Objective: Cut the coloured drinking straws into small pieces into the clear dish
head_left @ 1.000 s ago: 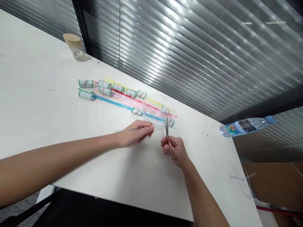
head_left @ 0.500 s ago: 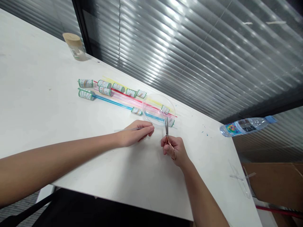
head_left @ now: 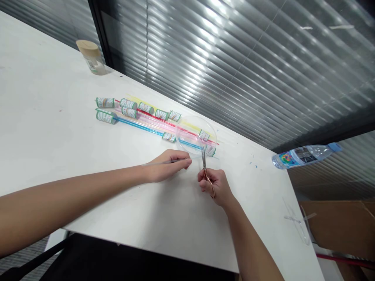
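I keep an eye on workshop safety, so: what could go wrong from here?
The scissors in the right hand are close to the left hand, which holds a thin clear stick; a slip might nick those fingers. The plastic bottle, near the edge of the table, could perhaps get knocked off.

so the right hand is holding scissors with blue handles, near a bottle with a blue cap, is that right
Not the handles: the head view shows the right hand holding scissors with copper-coloured ones, near a bottle with a blue cap.
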Motion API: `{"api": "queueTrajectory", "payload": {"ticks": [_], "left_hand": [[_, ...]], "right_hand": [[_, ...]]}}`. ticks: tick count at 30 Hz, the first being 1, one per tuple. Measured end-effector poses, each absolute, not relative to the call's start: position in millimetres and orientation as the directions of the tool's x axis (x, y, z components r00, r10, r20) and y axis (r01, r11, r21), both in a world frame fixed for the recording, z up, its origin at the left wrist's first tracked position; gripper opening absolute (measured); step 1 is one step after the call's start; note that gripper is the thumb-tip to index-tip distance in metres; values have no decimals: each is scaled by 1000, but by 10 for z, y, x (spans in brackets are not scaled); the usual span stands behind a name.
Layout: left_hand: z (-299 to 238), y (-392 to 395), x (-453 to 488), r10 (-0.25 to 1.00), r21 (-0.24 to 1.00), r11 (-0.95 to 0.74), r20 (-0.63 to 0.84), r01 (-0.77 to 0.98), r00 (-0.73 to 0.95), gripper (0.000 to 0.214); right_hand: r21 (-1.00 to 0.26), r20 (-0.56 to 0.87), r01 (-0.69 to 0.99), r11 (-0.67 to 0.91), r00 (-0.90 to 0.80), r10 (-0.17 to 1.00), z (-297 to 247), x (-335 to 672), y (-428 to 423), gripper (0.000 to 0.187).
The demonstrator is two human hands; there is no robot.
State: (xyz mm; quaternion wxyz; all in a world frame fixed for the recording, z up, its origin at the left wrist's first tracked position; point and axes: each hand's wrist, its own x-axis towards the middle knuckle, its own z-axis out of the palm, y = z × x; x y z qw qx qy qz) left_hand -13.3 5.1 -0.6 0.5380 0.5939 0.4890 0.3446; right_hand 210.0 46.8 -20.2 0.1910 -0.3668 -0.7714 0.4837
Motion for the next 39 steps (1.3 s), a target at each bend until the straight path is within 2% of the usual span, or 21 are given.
{"api": "queueTrajectory", "payload": {"ticks": [10,19,25,33,39], "left_hand": [[54,44,-134,946,973,79,-142,217,291,33],[-27,32,-147,954,980,36,-92,194,285,39],[-112,21,-168,972,996,29,-48,86,232,47],[-132,38,-143,980,997,75,-79,30,183,47],[-158,43,-141,981,997,70,-71,12,182,47]], "right_hand": [[-893,-61,372,252,-657,751,-186,2089,473,56],[-928,-62,321,189,-633,771,-183,2067,469,53],[-951,-85,286,119,-609,788,-153,2052,463,51],[-941,-110,323,102,-576,810,-171,2050,480,46],[-958,-49,249,142,-631,774,-202,2103,482,50]]}}
